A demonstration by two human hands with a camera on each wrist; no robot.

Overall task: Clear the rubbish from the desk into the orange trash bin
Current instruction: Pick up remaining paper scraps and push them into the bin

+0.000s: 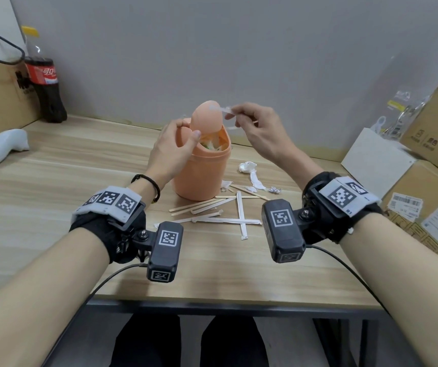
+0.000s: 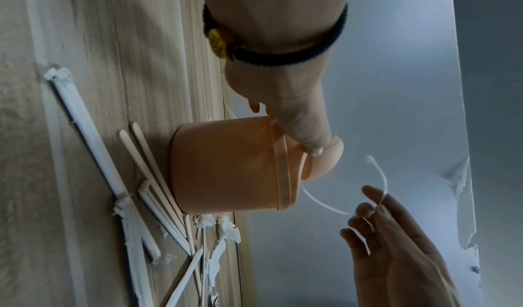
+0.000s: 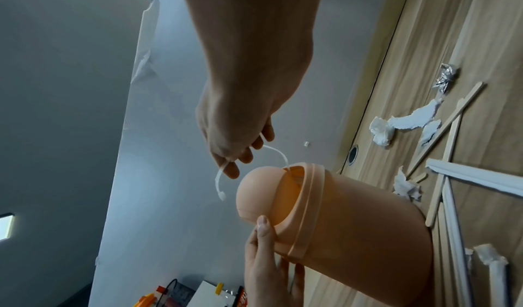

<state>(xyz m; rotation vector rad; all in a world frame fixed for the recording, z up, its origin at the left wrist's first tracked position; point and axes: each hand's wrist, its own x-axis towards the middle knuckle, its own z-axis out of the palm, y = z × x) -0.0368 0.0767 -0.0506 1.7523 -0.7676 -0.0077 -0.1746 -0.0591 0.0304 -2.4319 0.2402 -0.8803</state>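
Black wrist straps (image 1: 91, 229); tagged cameras (image 1: 165, 250); braided bracelet (image 1: 151, 182)

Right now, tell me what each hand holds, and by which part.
The right hand pinches a thin white plastic strip near its middle. The left hand grips the orange bin at its rim, thumb pressing the lid open.

Trash bin (image 1: 202, 168) mid-surface (image 1: 54, 181); wooden sticks (image 1: 196, 205), paper wrappers (image 1: 241, 215) just before it; cola bottle (image 1: 44, 83) back-left; cardboard boxes (image 1: 424, 186) right.

One orange bin (image 1: 202, 176), one cola bottle (image 1: 46, 83), one plastic tie (image 1: 222, 109), two hands (image 1: 170, 152) (image 1: 260, 128)
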